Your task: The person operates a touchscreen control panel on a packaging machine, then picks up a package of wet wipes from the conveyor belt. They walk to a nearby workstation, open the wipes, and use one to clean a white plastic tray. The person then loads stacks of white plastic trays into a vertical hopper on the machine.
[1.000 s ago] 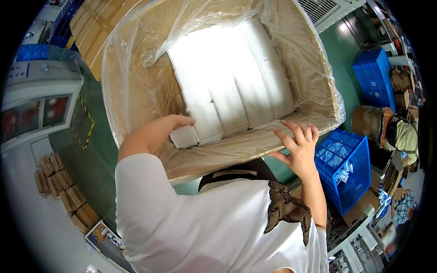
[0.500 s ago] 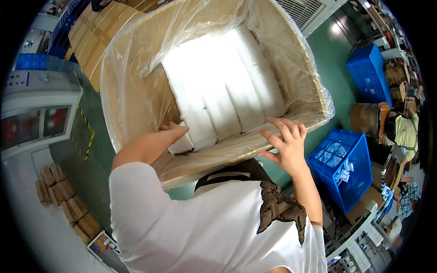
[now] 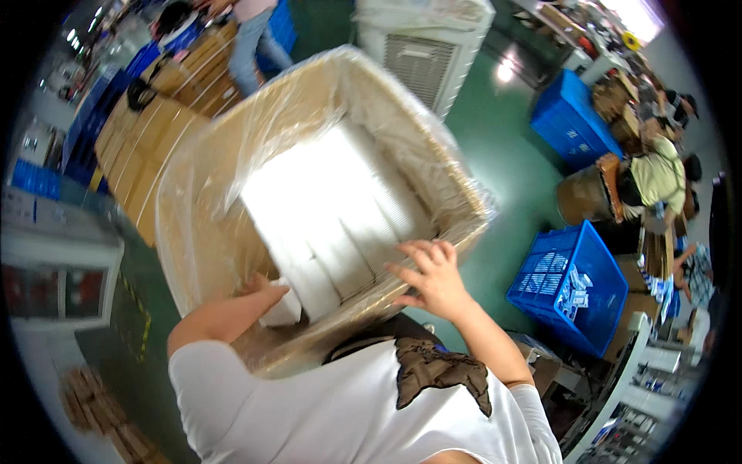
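Observation:
A large carton (image 3: 193, 232) lined with clear plastic film (image 3: 232, 166) stands in front of me. Inside lie long rows of white, finely ribbed pieces (image 3: 332, 209) packed side by side, glaring bright in the middle. At the near left corner of the carton, my left hand (image 3: 261, 292) is closed on a small white block (image 3: 284, 306), its thumb along the top; some fingers are hidden. A narrow dark gap parts this block from the nearest row. My right hand (image 3: 433, 277) is over the near right rim, fingers spread and holding nothing.
Strapped flat cardboard (image 3: 151, 147) lies far left, near a standing person (image 3: 251, 42). A white vented machine (image 3: 421, 54) is beyond the carton. Right of me stand a blue crate (image 3: 568, 290) with small packs, another blue bin (image 3: 573, 120) and a brown drum (image 3: 583, 193).
The view has shifted, so the carton sits lower and further left in the picture. The white block in my left hand stands more apart from the row. My right hand stays near the rim.

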### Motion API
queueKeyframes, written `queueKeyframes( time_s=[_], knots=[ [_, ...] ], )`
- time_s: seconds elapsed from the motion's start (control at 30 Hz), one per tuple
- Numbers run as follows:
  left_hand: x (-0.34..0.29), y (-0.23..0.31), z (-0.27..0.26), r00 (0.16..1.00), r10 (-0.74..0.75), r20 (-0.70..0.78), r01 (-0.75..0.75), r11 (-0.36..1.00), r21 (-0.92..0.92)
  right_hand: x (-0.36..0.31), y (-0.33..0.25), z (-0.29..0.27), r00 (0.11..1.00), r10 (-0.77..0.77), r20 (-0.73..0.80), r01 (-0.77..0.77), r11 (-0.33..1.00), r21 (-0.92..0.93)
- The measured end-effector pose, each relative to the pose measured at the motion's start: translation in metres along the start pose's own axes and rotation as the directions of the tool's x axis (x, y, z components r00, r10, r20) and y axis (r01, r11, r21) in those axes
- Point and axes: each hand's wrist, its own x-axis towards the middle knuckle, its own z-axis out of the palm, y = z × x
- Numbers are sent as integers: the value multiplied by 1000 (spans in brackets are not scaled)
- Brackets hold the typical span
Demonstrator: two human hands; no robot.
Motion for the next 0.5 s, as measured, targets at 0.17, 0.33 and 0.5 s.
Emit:
queueKeyframes(
  time_s=[0.17, 0.33, 0.5],
  knots=[
    [-48, 60, -84, 715, 638, -286, -689, 712, -136, -7, 4, -14, 989, 18, -148, 14, 977, 212],
    [-166, 171, -127, 119, 837, -534, -637, -348, -688, -24, 12, -23, 897, 341, -280, 75, 508, 858],
    [-342, 291, -63, -348, 790, -505, -345, -609, -715, -103, 21, -75, 629, 683, -371, 505, 3, 863]
  ],
)
